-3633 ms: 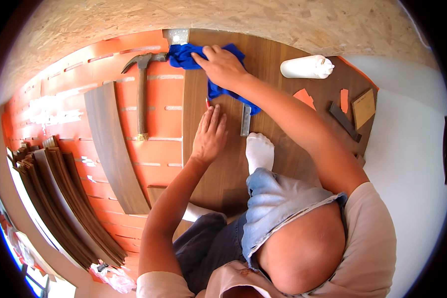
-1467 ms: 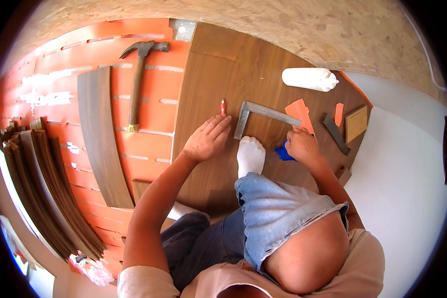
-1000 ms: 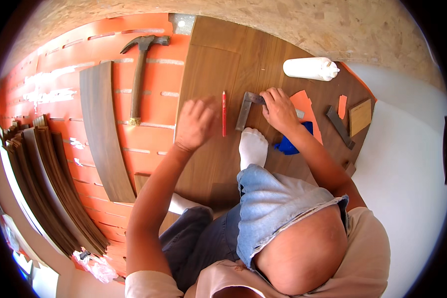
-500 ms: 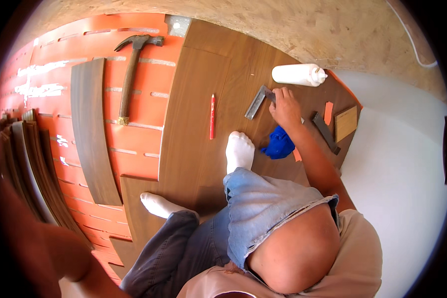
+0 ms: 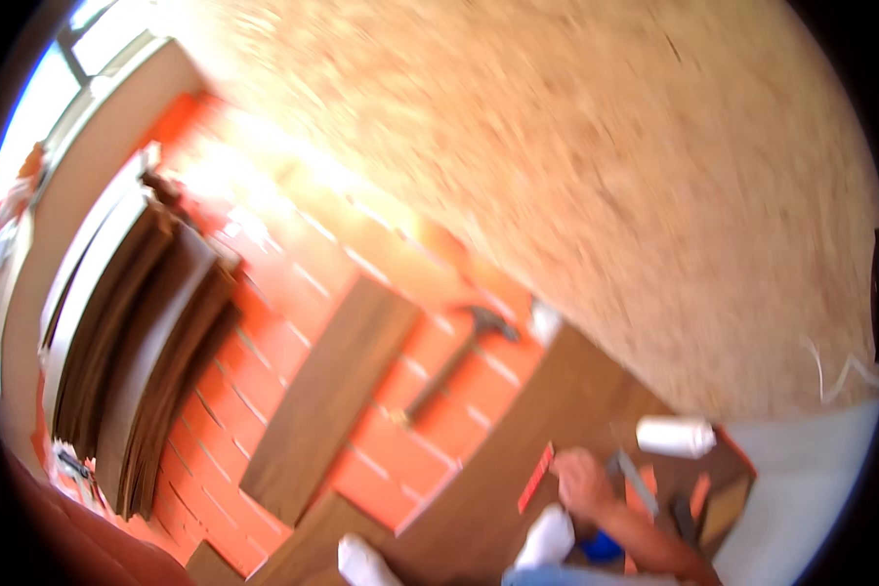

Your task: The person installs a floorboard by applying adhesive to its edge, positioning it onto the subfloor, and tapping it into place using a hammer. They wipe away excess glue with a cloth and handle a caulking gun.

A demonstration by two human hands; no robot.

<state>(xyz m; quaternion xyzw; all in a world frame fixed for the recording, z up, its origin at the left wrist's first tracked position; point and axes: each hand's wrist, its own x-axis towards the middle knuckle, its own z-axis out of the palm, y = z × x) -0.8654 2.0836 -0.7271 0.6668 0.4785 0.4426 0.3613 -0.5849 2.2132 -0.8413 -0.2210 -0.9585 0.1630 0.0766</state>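
Note:
My right hand point(image 5: 583, 484) reaches down to the wooden floor, its fingertips at the upper end of a red pencil point(image 5: 535, 479). Motion blur hides whether the fingers grip it. Right of the hand lies a metal square point(image 5: 638, 482), apart from it. A blue cloth point(image 5: 601, 547) shows partly under my forearm. Of my left side only a blurred stretch of arm point(image 5: 98, 537) enters at the lower left; the hand itself is out of sight.
A claw hammer point(image 5: 449, 369) and a loose brown plank point(image 5: 332, 400) lie on orange underlay point(image 5: 230, 420). Stacked planks point(image 5: 132, 361) stand left. A white bottle point(image 5: 676, 437), a dark block point(image 5: 685, 523) and a wood piece point(image 5: 725, 510) sit right, below the chipboard wall point(image 5: 606, 195).
My right hand has let go of the square and moved left to the pencil. The view has swung up and left, bringing more wall and the whole plank stack into sight.

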